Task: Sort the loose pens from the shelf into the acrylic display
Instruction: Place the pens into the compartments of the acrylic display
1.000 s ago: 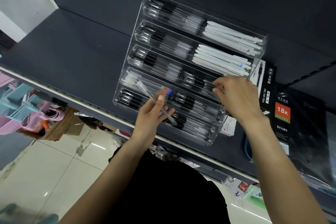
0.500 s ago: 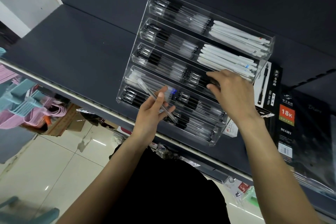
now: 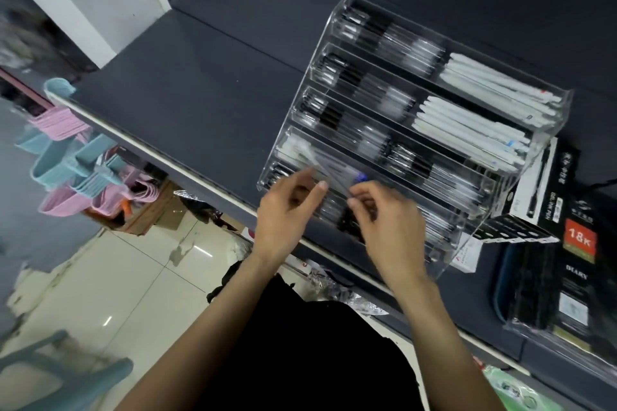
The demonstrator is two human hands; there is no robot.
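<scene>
The tiered acrylic display [image 3: 449,259] stands on the dark shelf [image 3: 200,83], its rows filled with black-grip pens [image 3: 367,33] on the left and white pens [image 3: 484,90] on the right. A clear pen [image 3: 329,173] lies slanted in front of the lower rows, blurred by motion. My right hand [image 3: 390,223] pinches its lower end with the fingertips. My left hand [image 3: 283,217] is just left of the pen with thumb and forefinger apart; contact with the pen is not visible. A blue-tipped pen [image 3: 362,177] lies in the fourth row behind my fingers.
Black-and-white pen boxes [image 3: 541,190] and a wrapped diary pack [image 3: 577,260] sit right of the display. Pink and blue hangers [image 3: 66,157] hang below the shelf's pale front edge [image 3: 167,157]. A blue chair [image 3: 50,374] stands on the tiled floor.
My right hand came down from the third row to the pen's lower end. My left hand's grip on the pen has loosened. The camera swung left.
</scene>
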